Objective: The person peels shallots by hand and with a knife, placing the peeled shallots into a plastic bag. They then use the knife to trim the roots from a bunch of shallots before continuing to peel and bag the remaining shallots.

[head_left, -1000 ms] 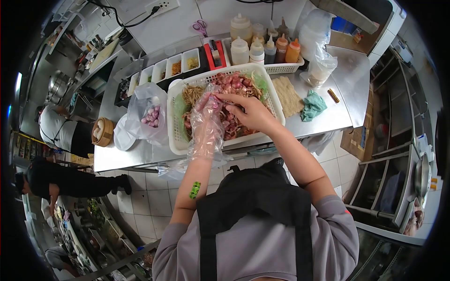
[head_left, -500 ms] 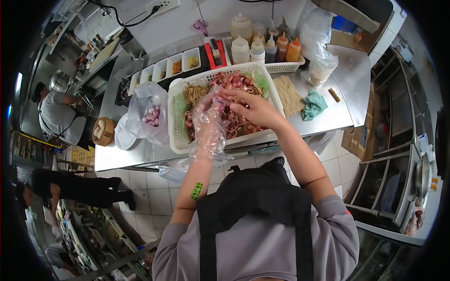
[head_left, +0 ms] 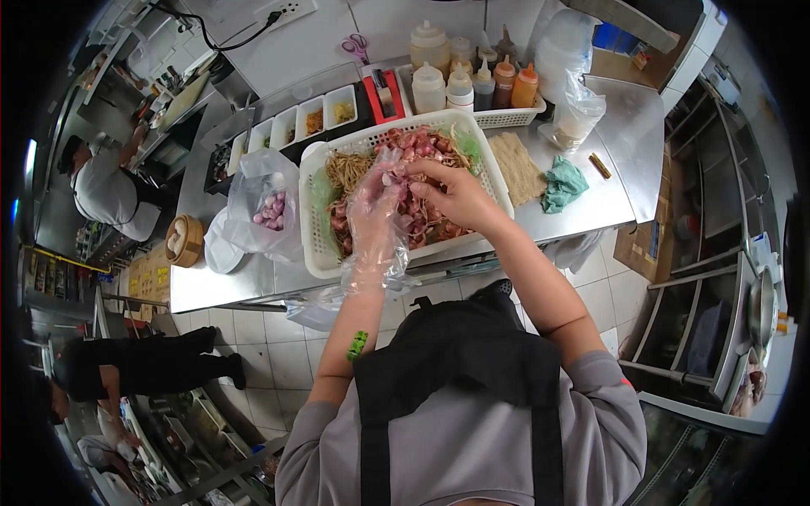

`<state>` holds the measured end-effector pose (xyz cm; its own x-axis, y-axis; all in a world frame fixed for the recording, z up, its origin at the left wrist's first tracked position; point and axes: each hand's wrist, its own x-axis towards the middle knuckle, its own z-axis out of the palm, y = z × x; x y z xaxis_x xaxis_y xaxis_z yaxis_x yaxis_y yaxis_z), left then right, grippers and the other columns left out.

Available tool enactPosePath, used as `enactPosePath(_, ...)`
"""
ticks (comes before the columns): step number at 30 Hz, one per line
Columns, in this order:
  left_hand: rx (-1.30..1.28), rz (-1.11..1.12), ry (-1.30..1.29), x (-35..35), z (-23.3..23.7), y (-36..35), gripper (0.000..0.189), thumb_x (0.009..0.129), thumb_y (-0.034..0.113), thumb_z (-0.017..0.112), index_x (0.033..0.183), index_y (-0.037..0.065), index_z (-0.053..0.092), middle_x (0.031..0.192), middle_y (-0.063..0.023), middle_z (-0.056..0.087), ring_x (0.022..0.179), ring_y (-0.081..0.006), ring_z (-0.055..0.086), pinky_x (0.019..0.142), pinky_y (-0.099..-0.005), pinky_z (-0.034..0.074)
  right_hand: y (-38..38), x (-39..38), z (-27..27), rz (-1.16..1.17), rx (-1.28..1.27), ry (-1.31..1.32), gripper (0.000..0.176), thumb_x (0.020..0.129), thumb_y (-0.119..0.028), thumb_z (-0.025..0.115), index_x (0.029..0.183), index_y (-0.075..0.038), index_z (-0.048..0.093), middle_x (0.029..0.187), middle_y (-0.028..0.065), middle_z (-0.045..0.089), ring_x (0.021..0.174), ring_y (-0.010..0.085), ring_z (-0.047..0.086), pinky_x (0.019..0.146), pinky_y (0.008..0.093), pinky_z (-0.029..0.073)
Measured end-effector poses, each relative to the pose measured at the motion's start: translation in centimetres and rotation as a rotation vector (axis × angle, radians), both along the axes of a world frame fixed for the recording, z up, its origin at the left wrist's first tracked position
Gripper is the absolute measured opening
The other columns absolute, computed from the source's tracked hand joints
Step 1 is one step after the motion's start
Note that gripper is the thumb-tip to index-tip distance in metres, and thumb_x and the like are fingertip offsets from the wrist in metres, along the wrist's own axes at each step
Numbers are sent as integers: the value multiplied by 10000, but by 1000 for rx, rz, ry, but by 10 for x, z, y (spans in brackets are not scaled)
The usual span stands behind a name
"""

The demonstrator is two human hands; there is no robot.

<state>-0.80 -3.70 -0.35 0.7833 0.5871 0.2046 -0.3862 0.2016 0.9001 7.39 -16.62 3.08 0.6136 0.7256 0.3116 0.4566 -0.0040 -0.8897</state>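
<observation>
My left hand [head_left: 371, 205], in a clear plastic glove, is closed around a small pinkish shallot [head_left: 390, 179] above a white perforated basket [head_left: 315, 240]. My bare right hand [head_left: 458, 196] meets it from the right, thumb and fingertips pinched at the same shallot. Beneath both hands the basket holds a heap of red-skinned shallots [head_left: 422, 145], with bundles of dry stringy roots [head_left: 344, 173] at its left. To the left of the basket, an open plastic bag [head_left: 245, 190] contains several smooth, peeled shallots [head_left: 272, 209].
Squeeze bottles [head_left: 504, 83] crowd a tray behind the basket, beside a red-edged holder [head_left: 384, 94] and white containers of toppings [head_left: 344, 108]. A tan cloth [head_left: 516, 169] and green rag [head_left: 565, 184] lie right; a bamboo steamer [head_left: 187, 240] stands left. Other people [head_left: 105, 190] work at left.
Both hands stay together over the basket, with slight finger movement around the shallot. At the left, a co-worker's arm has reached forward, and another person in black has shifted.
</observation>
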Motion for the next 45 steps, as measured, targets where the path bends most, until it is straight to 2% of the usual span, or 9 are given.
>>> enactPosePath(3, -280, -112, 180, -5, 8, -2, 343, 847, 108, 635, 1167, 18, 547, 982, -41, 598, 867, -107, 580, 625, -234, 494, 1, -1, 1, -17, -31, -48, 252, 870, -161, 606, 1108, -82, 599, 1009, 126, 652, 867, 261, 611, 790, 332, 467)
enactPosePath(7, -245, -120, 197, -5, 4, 3, 334, 857, 140, 638, 1161, 35, 548, 974, -28, 596, 860, -97, 578, 565, -234, 497, 2, 1, -6, -10, 51, -46, 239, 877, -149, 598, 1109, -92, 605, 1026, 106, 650, 875, 226, 608, 794, 306, 457)
enactPosePath(15, -247, 81, 125, -2, 20, -11, 388, 871, 216, 646, 1186, 35, 508, 1013, -38, 590, 878, -107, 564, 630, -232, 499, -6, 16, -2, -48, 26, 102, 256, 909, -133, 565, 1152, -54, 586, 1075, 41, 620, 1015, 129, 546, 894, 269, 413)
enactPosePath(22, -150, 91, 10, 0, 1, -1, 366, 839, 125, 671, 1143, 7, 504, 1045, -79, 573, 905, -138, 563, 754, -248, 484, -2, -7, 9, 61, -91, 151, 374, 917, -159, 546, 1281, -104, 480, 906, 31, 572, 772, 106, 491, 760, 276, 434)
enactPosePath(24, -180, 118, 42, 2, -2, 2, 339, 808, 40, 677, 1100, 4, 510, 1035, -90, 564, 909, -134, 558, 786, -253, 473, 3, -10, 4, 39, -59, 112, 354, 898, -160, 561, 1244, -115, 506, 1006, 118, 632, 876, 223, 590, 825, 320, 450)
enactPosePath(25, -180, 118, 43, 2, -5, 2, 339, 808, 40, 677, 1100, 4, 510, 1035, -90, 564, 909, -134, 558, 786, -253, 473, 6, -8, -1, 47, -72, 50, 376, 923, -147, 527, 1294, -106, 478, 1092, 75, 612, 925, 140, 546, 855, 289, 433)
enactPosePath(28, -7, 213, 49, 2, -8, 1, 301, 796, -28, 653, 1058, 3, 510, 1006, -93, 565, 905, -132, 558, 775, -253, 477, 7, -9, -3, 45, -81, 68, 358, 925, -139, 519, 1281, -103, 501, 1202, 81, 584, 1025, 156, 544, 915, 299, 413)
enactPosePath(37, -229, 68, -159, 0, 14, -8, 289, 818, 15, 652, 1067, 25, 504, 1012, -80, 590, 922, -140, 571, 824, -260, 475, 8, 5, -7, -26, -34, 191, 315, 935, -162, 525, 1241, -89, 547, 1189, 60, 584, 1073, 151, 534, 935, 276, 399)
enactPosePath(45, -149, 119, 64, -4, 4, -4, 285, 802, -17, 645, 1034, 35, 488, 993, -86, 561, 881, -148, 567, 774, -269, 488, 9, -11, -1, 86, -12, 215, 340, 931, -111, 501, 1271, -87, 501, 1097, 28, 577, 887, 96, 521, 817, 262, 442)
